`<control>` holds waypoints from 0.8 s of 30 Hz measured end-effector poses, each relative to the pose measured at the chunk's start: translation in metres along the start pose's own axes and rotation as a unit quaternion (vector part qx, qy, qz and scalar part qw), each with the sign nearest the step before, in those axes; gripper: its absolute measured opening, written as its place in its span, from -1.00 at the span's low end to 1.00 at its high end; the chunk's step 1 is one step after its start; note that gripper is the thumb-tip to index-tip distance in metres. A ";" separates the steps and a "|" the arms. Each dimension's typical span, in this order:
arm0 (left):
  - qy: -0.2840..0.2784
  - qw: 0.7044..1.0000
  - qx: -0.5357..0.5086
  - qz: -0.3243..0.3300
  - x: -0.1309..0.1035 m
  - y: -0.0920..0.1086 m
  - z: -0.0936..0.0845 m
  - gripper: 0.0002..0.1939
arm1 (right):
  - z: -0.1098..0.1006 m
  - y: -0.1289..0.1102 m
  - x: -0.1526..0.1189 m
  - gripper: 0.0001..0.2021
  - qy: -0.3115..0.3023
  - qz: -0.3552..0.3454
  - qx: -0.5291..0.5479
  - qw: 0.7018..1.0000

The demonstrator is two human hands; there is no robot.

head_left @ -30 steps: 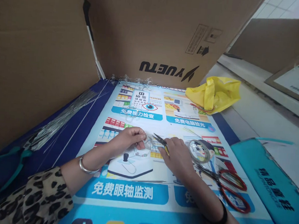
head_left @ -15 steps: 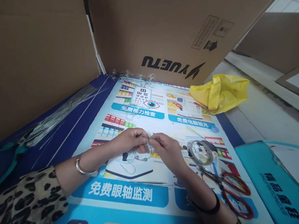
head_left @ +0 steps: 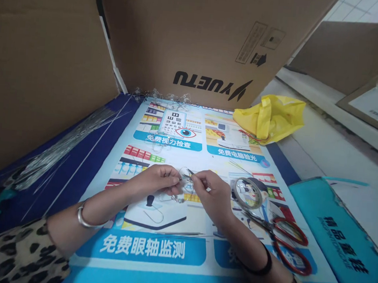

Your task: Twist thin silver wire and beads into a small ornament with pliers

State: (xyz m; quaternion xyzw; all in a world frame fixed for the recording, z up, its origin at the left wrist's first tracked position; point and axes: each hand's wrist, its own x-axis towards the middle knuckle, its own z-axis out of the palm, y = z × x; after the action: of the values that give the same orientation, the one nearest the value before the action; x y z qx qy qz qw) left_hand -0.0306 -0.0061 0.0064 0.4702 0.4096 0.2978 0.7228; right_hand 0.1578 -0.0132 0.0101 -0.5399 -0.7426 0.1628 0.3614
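Note:
Over the middle of the printed poster, my left hand (head_left: 160, 182) pinches a thin wire piece strung with small beads (head_left: 179, 198). The beaded wire hangs in a loop below the fingertips. Close on its right, my right hand (head_left: 211, 194) has thumb and forefinger pressed together on a thin wire end, with a small dark pointed tip showing above the fingers. Whether that tip is part of the wire I cannot tell. Fine wire curls between both hands. A bent wire (head_left: 153, 215) and several thin straight rods (head_left: 180, 233) lie on the poster below.
Red-handled scissors (head_left: 275, 232) and a clear tape roll (head_left: 247, 193) lie to the right, near a teal box (head_left: 344, 241). Behind are a yellow bag (head_left: 272, 119) and a cardboard wall (head_left: 197, 37). A wire bundle (head_left: 64, 149) and teal-handled pliers (head_left: 3, 194) lie left.
My fingertips, close together before, have moved slightly apart, with wire showing between them. The dark tip now shows at my right fingers. The whole view has shifted a little.

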 end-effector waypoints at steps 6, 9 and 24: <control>0.048 0.996 0.079 -0.001 -0.001 0.003 0.009 -0.76 | 0.002 0.003 -0.002 -0.89 0.027 -0.086 -0.017 0.996; 0.065 0.990 0.121 0.009 -0.001 0.002 0.011 -0.76 | 0.004 0.004 -0.003 -0.86 0.016 -0.127 -0.048 0.991; 0.095 0.992 0.083 0.001 0.001 0.000 0.010 -0.78 | 0.010 0.006 -0.006 -0.88 0.012 0.116 0.156 0.981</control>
State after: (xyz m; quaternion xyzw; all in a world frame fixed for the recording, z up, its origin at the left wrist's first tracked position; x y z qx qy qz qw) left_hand -0.0214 -0.0091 0.0084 0.4986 0.4990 0.3071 0.6388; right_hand 0.1557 -0.0150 -0.0025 -0.5612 -0.6364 0.3106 0.4285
